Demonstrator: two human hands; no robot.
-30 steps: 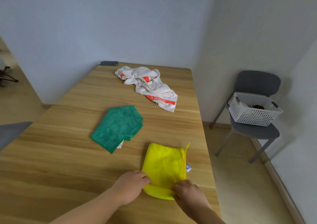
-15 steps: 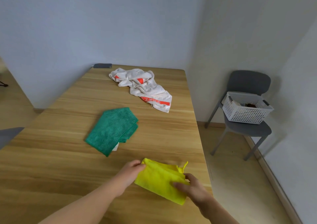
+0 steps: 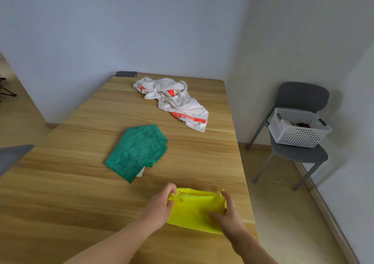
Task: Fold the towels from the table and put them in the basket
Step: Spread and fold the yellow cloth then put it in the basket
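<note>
Logged yellow towel, folded small, at near right corner of table, close to right edge. Noted left hand pinching its left end, fingers curled into bunched cloth; right hand grasping its right end, thumb flat on top, fingers wrapped round edge. Recorded green towel folded near table centre, white towel with red print crumpled toward far edge. Observed basket off table, on seat of grey chair beyond right edge.
</note>
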